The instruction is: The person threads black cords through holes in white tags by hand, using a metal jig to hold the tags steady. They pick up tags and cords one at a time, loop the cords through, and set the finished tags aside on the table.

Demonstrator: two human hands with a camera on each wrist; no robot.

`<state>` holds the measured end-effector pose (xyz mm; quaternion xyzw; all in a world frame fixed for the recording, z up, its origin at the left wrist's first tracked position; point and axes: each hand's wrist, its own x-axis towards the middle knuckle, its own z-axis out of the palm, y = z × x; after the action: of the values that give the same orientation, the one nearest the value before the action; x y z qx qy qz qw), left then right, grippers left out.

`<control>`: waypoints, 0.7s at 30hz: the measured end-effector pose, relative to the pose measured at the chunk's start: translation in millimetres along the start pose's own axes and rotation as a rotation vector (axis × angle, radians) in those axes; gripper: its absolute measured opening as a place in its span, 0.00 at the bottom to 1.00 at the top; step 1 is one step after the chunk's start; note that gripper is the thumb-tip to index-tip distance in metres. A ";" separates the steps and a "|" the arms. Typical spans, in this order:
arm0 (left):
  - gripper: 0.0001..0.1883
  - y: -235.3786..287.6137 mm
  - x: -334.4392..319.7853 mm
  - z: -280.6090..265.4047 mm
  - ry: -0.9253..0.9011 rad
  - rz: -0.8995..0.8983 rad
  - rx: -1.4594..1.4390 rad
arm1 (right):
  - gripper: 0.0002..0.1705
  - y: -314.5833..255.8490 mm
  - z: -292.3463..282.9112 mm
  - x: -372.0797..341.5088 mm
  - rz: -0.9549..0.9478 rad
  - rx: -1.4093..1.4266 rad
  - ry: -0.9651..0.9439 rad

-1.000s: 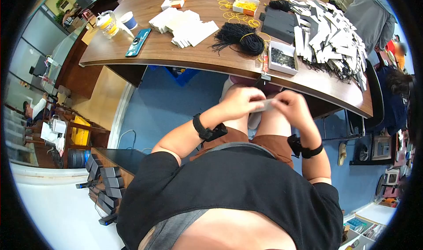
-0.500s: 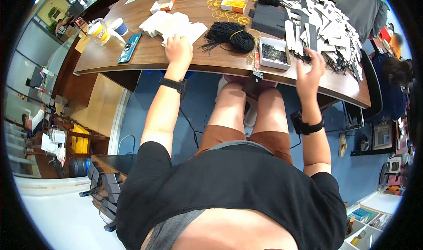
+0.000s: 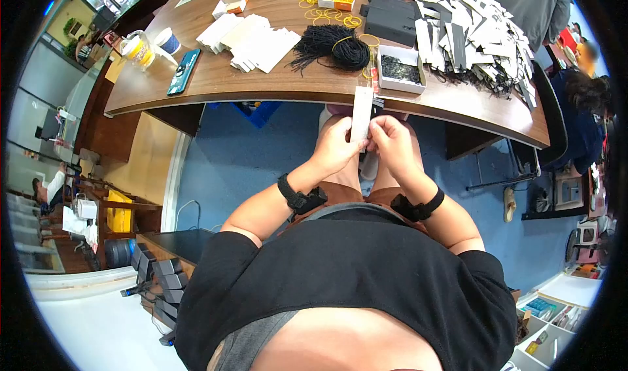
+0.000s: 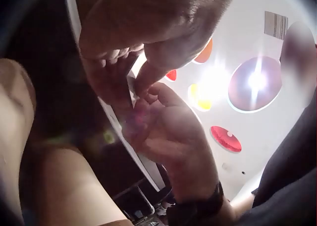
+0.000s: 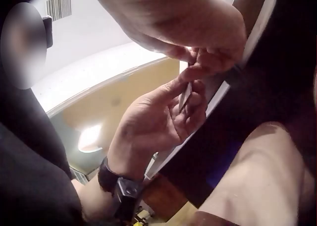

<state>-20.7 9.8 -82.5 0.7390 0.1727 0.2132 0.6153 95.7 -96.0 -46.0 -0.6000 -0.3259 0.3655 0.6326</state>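
Observation:
In the head view, a narrow white card (image 3: 361, 113) stands up in front of the table edge, over the person's lap. The left hand (image 3: 335, 152) grips its lower left side, thumb along the face. At the card's lower right edge, the right hand (image 3: 392, 142) pinches with thumb and index finger. From the right wrist, the card (image 5: 185, 95) shows as a thin edge between the left hand's (image 5: 153, 117) fingers, with the right hand's fingertips meeting it above. The left wrist view has both sets of fingertips close together; the fingers hide much of the card there.
On the table (image 3: 216, 86) lie stacked white cards (image 3: 252, 41), a black cord bundle (image 3: 333, 47), a white box of small black pieces (image 3: 400, 70), a black box (image 3: 390, 23) and a heap of white and black strips with cords (image 3: 477, 37). A phone (image 3: 184, 71) and cups (image 3: 167, 41) are left.
An earlier strip left the hands near the heap at right, where the right hand was spread. The left hand reached the white stack, then came back; both hands now hold a white card over the lap.

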 end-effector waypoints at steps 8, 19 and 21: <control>0.12 -15.4 4.2 11.6 -0.250 -0.301 -0.304 | 0.09 33.9 -23.9 -0.5 -0.031 -0.282 0.040; 0.07 -17.6 9.5 11.8 0.058 -0.049 -0.085 | 0.12 17.6 -33.0 -0.5 -0.157 -0.638 -0.003; 0.07 -17.6 10.8 12.4 0.073 -0.041 -0.046 | 0.13 12.6 -34.2 0.0 -0.191 -0.645 -0.019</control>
<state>-4.8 8.2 -100.5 0.7126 0.2052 0.2311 0.6299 123.9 -113.6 -60.9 -0.7325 -0.4855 0.1885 0.4384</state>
